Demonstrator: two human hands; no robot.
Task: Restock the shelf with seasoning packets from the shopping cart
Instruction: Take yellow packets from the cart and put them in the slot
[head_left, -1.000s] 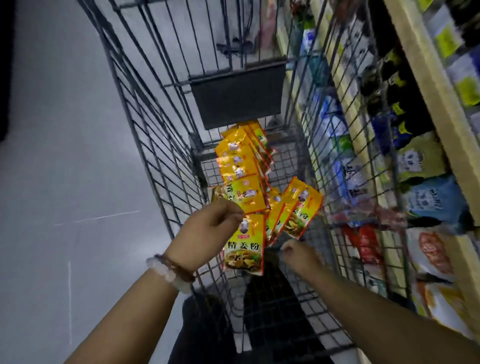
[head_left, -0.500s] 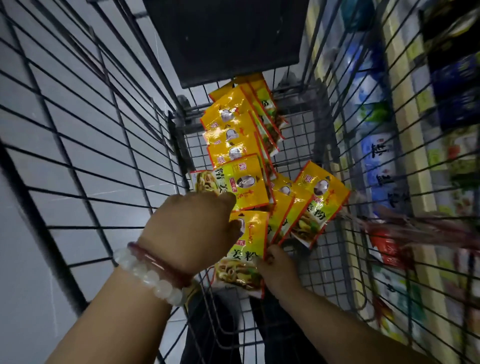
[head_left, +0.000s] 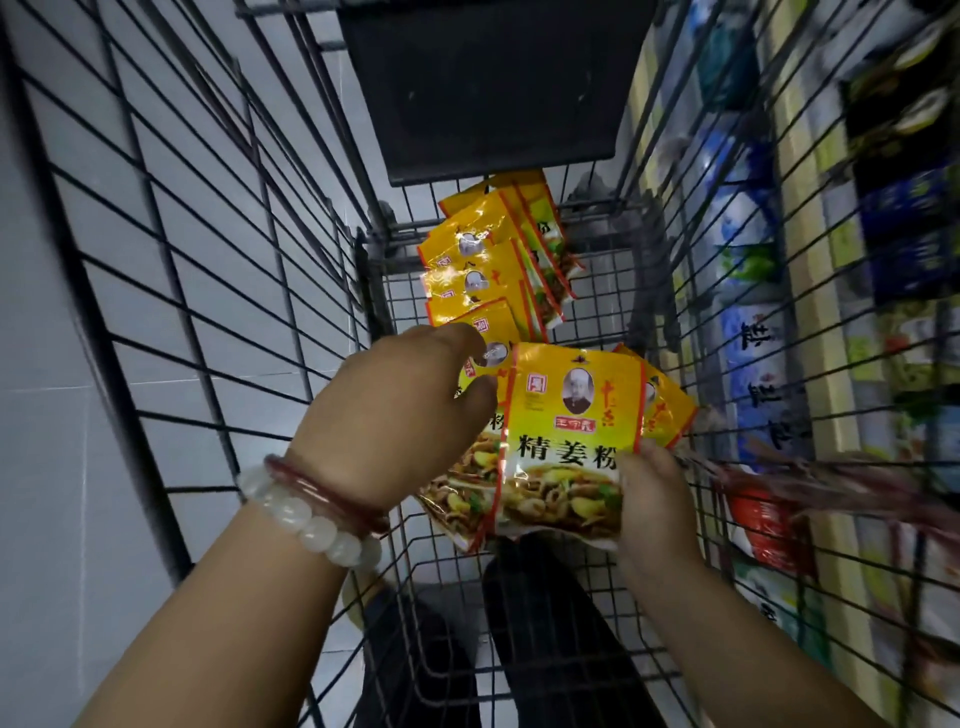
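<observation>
Seasoning packets (head_left: 571, 441), yellow with a portrait and a photo of a dish on the front, are held inside the wire shopping cart (head_left: 218, 291) by both hands. A fanned bunch of them is pinched at its lower right corner by the right hand (head_left: 655, 506), whose grip is closed on that bunch, the front packet facing the camera upright. The left hand (head_left: 400, 421) is set against the left edge of the same bunch, its thumb and forefinger curled round the packets just behind the front one, so its grip is also closed on packets. Beyond the left hand, more packets of the same kind (head_left: 491, 265) lie overlapped in a row on the cart floor, reaching toward a dark panel (head_left: 493, 88) at the far end. Two bracelets (head_left: 311, 506), one of pale beads and one reddish, are worn on the left wrist. To the right of the right hand, outside the cart wall, store shelves (head_left: 831, 312) of blurred packaged goods are seen.
</observation>
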